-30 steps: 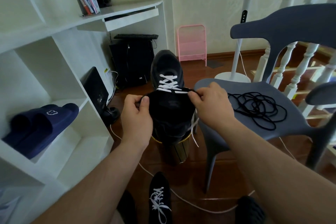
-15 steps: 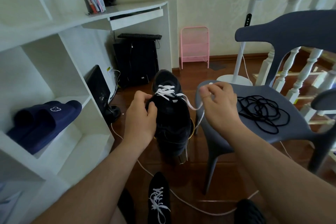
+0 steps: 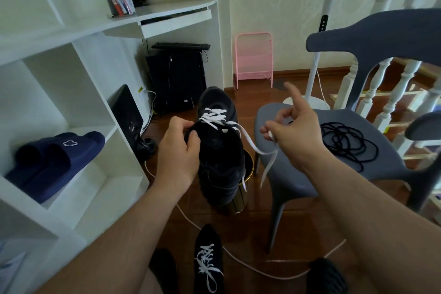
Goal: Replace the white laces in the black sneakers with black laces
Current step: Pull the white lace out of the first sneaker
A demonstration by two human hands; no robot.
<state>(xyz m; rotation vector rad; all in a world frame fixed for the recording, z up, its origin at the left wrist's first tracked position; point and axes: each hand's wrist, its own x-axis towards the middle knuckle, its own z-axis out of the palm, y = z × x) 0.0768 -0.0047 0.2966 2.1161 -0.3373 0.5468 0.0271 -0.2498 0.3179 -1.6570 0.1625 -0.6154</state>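
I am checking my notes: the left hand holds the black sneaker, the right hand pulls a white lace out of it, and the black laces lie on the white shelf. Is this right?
Not quite. The black laces lie on the grey chair, as the head view shows. The left hand does hold the black sneaker, and the right hand pulls its white lace.

Soft daylight, fairly bright, no harsh glare; upper right looks brightest. White shelves (image 3: pixel 71 107) w/ a cool bluish cast at left. Floor (image 3: pixel 238 222) dim, lower centre darkest. Strong wide-angle bending at edges. Slight motion blur on right hand (image 3: pixel 294 133).
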